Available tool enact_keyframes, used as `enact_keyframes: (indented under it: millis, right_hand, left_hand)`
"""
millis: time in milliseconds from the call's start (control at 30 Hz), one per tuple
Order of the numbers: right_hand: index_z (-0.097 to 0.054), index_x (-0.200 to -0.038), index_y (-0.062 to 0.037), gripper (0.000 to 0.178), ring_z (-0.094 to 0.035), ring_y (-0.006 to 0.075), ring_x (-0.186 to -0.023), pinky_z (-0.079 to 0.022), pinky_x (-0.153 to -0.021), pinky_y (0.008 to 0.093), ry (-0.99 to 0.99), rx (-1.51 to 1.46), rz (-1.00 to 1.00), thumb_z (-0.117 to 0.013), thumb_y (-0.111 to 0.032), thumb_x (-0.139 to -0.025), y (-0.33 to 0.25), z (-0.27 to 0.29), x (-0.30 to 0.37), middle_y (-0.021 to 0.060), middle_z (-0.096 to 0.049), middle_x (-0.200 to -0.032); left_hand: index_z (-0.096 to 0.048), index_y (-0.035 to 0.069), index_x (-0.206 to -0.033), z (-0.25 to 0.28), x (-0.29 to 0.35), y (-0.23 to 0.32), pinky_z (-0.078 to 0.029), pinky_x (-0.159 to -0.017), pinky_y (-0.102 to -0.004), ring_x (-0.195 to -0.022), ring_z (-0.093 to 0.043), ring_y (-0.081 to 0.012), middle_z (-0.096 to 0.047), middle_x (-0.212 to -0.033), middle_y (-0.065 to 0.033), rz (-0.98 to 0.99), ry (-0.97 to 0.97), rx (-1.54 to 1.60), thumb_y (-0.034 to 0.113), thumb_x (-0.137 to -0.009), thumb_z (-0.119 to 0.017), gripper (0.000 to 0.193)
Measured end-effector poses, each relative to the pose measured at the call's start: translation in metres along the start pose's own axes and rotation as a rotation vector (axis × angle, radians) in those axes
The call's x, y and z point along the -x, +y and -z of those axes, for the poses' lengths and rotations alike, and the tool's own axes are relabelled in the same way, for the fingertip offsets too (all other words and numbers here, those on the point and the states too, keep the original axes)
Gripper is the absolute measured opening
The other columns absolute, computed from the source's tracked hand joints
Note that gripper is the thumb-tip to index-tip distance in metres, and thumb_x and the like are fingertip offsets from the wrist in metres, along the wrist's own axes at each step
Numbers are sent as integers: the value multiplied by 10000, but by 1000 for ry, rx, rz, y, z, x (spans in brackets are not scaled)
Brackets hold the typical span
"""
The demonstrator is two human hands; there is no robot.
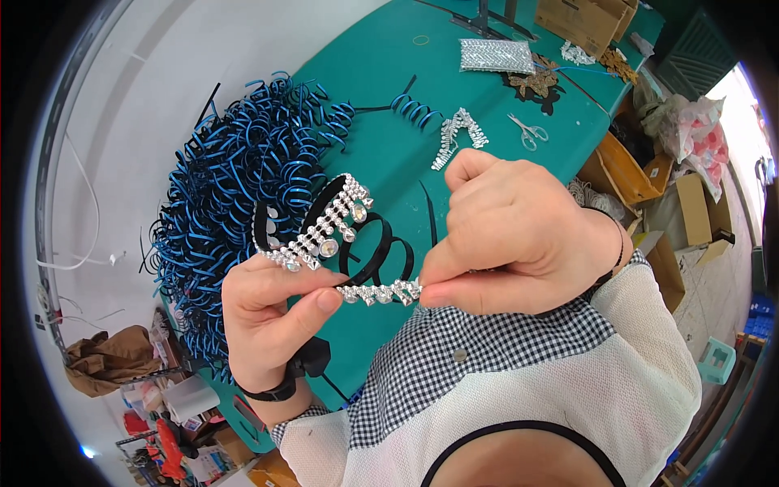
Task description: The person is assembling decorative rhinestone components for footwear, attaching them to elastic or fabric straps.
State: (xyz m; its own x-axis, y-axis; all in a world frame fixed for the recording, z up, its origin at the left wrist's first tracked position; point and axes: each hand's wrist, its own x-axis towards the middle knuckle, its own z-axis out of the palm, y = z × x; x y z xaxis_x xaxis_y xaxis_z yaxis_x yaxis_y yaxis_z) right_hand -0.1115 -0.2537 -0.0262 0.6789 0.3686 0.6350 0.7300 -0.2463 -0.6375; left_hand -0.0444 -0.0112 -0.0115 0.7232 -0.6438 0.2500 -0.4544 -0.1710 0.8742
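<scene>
Got a really sparkly rhinestone trim (329,223) here: rows of silvery, bead-like stones along a black band, with clear round and teardrop gems dangling off one edge. Looped loosely in one part, pulled into a short, nearly straight stretch in another. Held up over a green desk (381,61), right between two bare hands. From the left hand (272,316), looping up at 1 o'clock and running out toward 3; from the right hand (519,235), sitting at 8. Clamped on the trim with both, thumb against finger: left hand at one end of the stretch, right hand at the other. Can't tell what's under the right fingertips, and partly blocked by the left fingers between loop and stretch too. Just beyond the stretch, some springy black curls (373,256), joined or not, can't tell. From mid-view, a huge heap of blue-and-black coils (243,187) at 10 o'clock, crowding right up by the left hand, plus one loose coil (414,111) at 12. At 1, a bent silver piece (458,134) and, farther out, a clear pack of silvery beads (497,55). At 2, white-handled scissors (529,134), well clear of the trim.
</scene>
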Motion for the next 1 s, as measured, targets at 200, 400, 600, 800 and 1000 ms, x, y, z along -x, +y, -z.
enact_keyframes:
  millis: [200, 400, 600, 800, 1000]
  right_hand:
    - [-633, -718, -84, 85, -478, 161, -470, -348, -654, 265, -32, -23, -141, -658, -160, -748, 9, 7, 1, -15, -542, -548]
    - [-656, -749, -95, 95, -417, 137, -457, -303, -584, 281, 21, 8, -40, -721, -150, -707, 8, 1, 5, -29, -498, -537]
    - [-632, -791, -120, 103, -504, 145, -529, -327, -620, 303, 44, 422, 108, -689, -160, -715, 8, 4, 5, -20, -540, -580]
    - [-591, -847, -117, 190, -515, 125, -548, -331, -638, 307, 180, 404, 60, -699, -127, -692, 35, -13, 15, -32, -554, -619]
    - [-524, -777, -116, 270, -536, 142, -608, -335, -667, 311, 344, 501, 127, -736, -84, -613, 56, -30, 20, -4, -604, -751]
  left_hand:
    - [-682, -16, -737, 5, 5, -3, -315, -446, -204, -481, -492, -80, -613, -587, -62, 1, -9, 103, 54, -640, -706, 123]
    - [-674, -35, -759, 2, 2, -2, -334, -471, -204, -524, -514, -89, -614, -633, -63, 4, 18, 127, 51, -650, -712, 145]
    - [-678, -23, -769, 4, 3, -2, -293, -480, -205, -543, -452, -68, -586, -628, -32, 53, 100, 31, 84, -651, -732, 168]
    - [-691, 13, -772, 12, 8, 6, -261, -470, -210, -536, -416, -62, -570, -615, -10, -8, 237, -127, 103, -630, -749, 178]
    - [-702, 39, -769, 13, 6, 14, -296, -477, -214, -529, -436, -79, -584, -613, -2, -89, 226, -335, 82, -590, -757, 192]
